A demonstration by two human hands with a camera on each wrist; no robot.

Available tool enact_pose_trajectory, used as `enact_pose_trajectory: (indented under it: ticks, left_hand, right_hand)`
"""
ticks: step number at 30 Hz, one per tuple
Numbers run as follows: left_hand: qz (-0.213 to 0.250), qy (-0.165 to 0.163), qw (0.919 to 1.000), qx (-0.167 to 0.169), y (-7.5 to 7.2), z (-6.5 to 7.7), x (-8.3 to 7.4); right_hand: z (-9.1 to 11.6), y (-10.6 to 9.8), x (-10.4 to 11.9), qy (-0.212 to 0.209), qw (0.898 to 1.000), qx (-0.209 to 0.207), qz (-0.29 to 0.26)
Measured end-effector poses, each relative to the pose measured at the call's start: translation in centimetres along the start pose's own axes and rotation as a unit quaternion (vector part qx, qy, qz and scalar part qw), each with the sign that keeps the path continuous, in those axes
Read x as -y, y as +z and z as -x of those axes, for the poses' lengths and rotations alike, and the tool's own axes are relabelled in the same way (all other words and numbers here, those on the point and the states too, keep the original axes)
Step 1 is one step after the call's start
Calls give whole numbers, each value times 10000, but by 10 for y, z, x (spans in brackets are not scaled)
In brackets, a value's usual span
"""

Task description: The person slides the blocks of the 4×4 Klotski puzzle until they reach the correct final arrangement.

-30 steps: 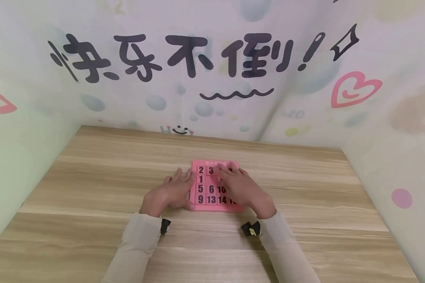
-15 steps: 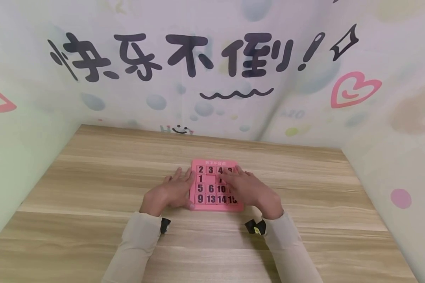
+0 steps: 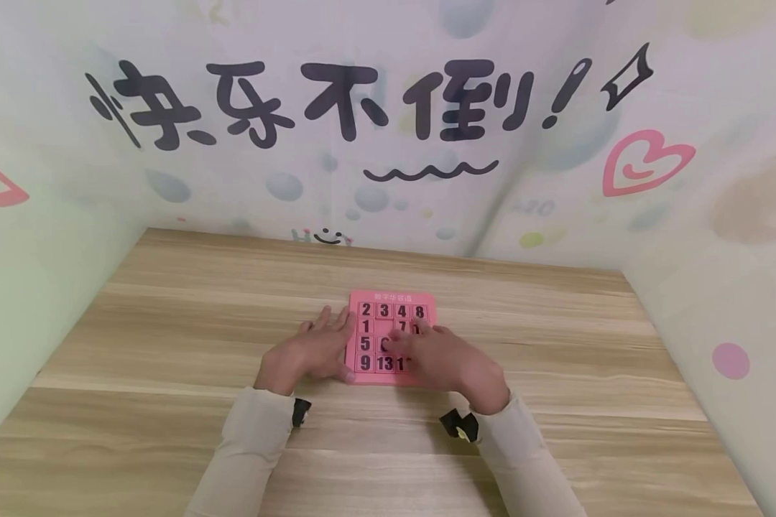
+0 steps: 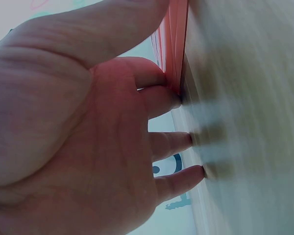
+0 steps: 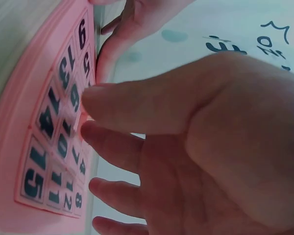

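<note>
A pink sliding number puzzle [image 3: 394, 296] lies flat on the table, its black-numbered tiles facing up. One slot [image 3: 384, 327] shows no tile, right of tile 1 and below tile 3. My left hand [image 3: 310, 352] rests along the puzzle's left edge, thumb by the near corner, with outer fingertips on the wood. Over the lower right tiles is my right hand [image 3: 449, 359], its fingers extended. Its thumb and index fingertips are at tile 6 [image 5: 74, 98] and the slot; contact is hard to tell. It hides several tiles in the head view.
The wood-grain table [image 3: 556, 359] runs back to a printed wall cloth [image 3: 388, 158] with large black characters. Cloth walls also stand at both sides. Black bands [image 3: 460, 425] show at the wrists below pale sleeves [image 3: 524, 459].
My right hand has drawn back from the top right tiles toward the lower middle ones, uncovering tiles 4 and 8. The slot and my left hand stay where they were.
</note>
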State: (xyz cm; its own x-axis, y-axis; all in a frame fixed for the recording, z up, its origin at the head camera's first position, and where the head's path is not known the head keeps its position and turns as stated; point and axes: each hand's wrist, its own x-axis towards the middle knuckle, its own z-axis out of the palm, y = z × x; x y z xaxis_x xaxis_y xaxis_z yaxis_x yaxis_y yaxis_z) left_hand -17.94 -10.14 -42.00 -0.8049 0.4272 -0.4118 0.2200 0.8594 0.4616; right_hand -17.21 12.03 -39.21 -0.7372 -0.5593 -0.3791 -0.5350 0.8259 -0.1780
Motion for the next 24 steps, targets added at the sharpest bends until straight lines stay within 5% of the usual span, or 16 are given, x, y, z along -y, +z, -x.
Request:
enact_pose_trajectory:
  ticks: [24]
  left_hand:
    - [-36, 11, 10000, 1, -1, 3, -1]
  right_hand:
    - [0, 3, 6, 9, 9994, 239, 267]
